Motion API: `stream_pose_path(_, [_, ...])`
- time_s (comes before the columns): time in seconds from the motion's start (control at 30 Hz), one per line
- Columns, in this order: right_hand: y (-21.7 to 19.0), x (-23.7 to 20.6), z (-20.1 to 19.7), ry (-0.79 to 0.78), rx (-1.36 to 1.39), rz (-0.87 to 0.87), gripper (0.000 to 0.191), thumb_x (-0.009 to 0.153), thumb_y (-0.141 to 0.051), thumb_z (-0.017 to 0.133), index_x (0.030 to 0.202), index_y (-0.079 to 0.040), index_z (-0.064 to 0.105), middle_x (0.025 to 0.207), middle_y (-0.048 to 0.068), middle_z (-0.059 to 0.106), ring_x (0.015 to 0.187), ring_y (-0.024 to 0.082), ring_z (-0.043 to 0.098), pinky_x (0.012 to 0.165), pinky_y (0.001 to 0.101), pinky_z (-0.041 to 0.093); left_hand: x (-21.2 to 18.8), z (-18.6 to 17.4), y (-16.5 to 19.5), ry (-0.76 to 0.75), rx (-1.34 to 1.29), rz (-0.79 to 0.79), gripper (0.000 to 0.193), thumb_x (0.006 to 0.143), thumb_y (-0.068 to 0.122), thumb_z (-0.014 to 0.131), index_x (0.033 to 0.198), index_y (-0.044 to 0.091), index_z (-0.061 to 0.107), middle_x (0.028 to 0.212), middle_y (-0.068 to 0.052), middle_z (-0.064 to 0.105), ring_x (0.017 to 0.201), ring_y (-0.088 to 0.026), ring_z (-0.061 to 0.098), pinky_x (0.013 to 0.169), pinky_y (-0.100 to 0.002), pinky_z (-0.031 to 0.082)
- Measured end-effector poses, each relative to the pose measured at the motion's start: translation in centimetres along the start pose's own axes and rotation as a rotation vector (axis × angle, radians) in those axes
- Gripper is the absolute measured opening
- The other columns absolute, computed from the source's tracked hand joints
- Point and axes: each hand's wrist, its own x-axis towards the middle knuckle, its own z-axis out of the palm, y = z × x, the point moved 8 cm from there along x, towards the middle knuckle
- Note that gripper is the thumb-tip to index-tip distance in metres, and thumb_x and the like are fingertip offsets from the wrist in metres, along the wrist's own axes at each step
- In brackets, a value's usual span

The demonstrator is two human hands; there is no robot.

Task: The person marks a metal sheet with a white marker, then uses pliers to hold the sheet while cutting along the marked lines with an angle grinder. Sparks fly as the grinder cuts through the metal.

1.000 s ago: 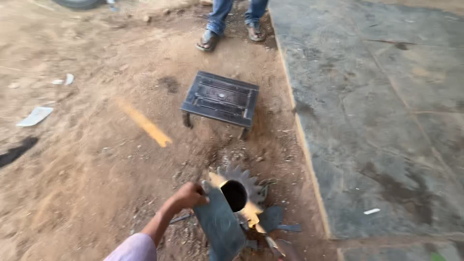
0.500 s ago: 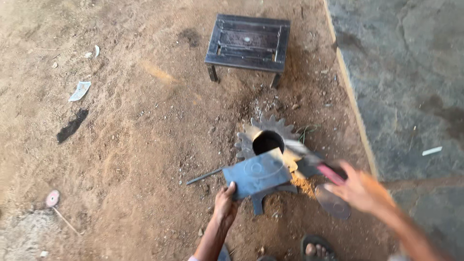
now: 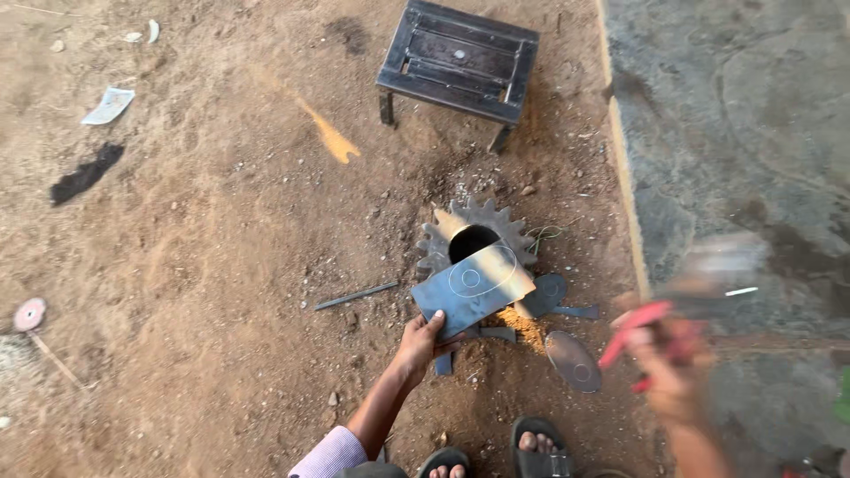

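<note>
1. While the left hand (image 3: 416, 347) is clamped on the near edge of a flat metal plate (image 3: 472, 289), thumb on top and fingers curled underneath, the plate sits tilted over a big toothed gear (image 3: 478, 235) lying flat on the dirt. So that hand is closed and gripping the plate, no question.
2. The plate has an oval and a small circle scribed on its top face. Its far edge covers part of the gear's round center hole.
3. The right hand (image 3: 675, 372) is a total blur off to the right, well apart from the plate. It's wrapped around a red-handled tool (image 3: 639, 329), with a smeared grey shape above that I can't make out. The grip looks closed on the handle.
4. Just right of the plate, some cut metal scraps lie in the dirt, including an oval metal piece (image 3: 573, 360).
5. A thin metal rod (image 3: 356, 296) lies left of the plate, near it but not touching.
6. Further up there's a small dark metal stool (image 3: 458, 60) standing on the soil, and a stone slab (image 3: 735, 133) runs along the right side.
7. Sandaled feet (image 3: 496, 453) show at the bottom edge.
</note>
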Motion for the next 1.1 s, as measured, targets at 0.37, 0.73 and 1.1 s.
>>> stream_pose_path(0.37, [21.7, -14.4, 10.7, -0.536, 0.24, 0.849, 0.059, 0.081, -0.043, 0.074, 0.119, 0.001, 0.065, 0.095, 0.015, 0.075, 0.085, 0.03, 0.082, 0.077, 0.0447, 0.063, 0.4, -0.7, -0.6, 0.035, -0.005, 0.045, 0.033, 0.101, 0.03, 0.055, 0.117, 0.003, 0.064, 0.097, -0.009, 0.075, 0.083, -0.021, 0.075, 0.076, -0.036, 0.065])
stream_pose_path(0.73, [21.9, -15.0, 14.7, -0.589, 0.23, 0.949, 0.064, 0.084, -0.036, 0.07, 0.14, -0.009, 0.053, 0.11, 0.018, 0.07, 0.1, 0.03, 0.078, 0.075, 0.0425, 0.066, -0.8, -3.4, 2.7, 0.235, 0.237, 0.213, 0.022, 0.095, 0.015, 0.065, 0.109, -0.001, 0.072, 0.093, -0.013, 0.076, 0.071, -0.018, 0.071, 0.071, -0.035, 0.064])
stream_pose_path(1.1, [21.9, -13.7, 15.1, -0.678, 0.011, 0.774, 0.054, 0.09, -0.045, 0.071, 0.12, -0.001, 0.06, 0.088, 0.011, 0.074, 0.067, 0.021, 0.064, 0.056, 0.0353, 0.056, -1.0, -3.1, 2.4, 0.235, 0.355, 0.228, 0.021, 0.096, 0.015, 0.065, 0.107, 0.0, 0.073, 0.089, -0.014, 0.077, 0.072, -0.018, 0.073, 0.07, -0.035, 0.065])
